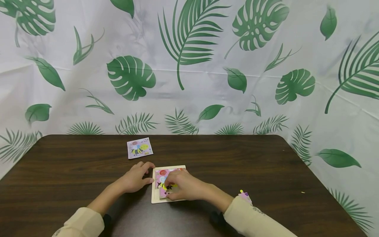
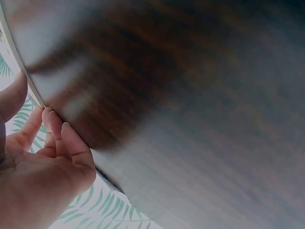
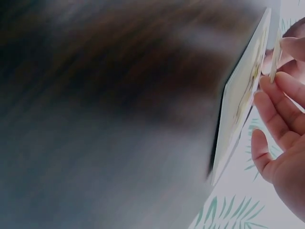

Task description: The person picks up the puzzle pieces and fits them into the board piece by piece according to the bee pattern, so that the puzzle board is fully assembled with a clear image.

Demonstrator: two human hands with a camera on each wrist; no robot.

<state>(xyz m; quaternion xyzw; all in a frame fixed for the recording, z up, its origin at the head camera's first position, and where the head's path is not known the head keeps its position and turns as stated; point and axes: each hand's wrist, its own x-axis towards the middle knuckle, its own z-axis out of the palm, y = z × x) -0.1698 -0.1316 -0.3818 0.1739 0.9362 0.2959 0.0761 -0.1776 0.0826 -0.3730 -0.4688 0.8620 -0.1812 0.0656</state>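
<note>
A light wooden jigsaw puzzle board lies on the table, showing part of a bee picture on pink. My right hand is over its right side and pinches a puzzle piece between thumb and fingers. In the right wrist view the piece is seen edge-on, raised off the board. My left hand is at the board's left edge, thumb and forefinger touching it with the fingers loosely bent. The right hand hides much of the picture.
A square picture card with the same bee lies beyond the left hand. Small purple and yellow pieces sit by the right sleeve, partly hidden. The dark wooden table ends at a leaf-print cloth.
</note>
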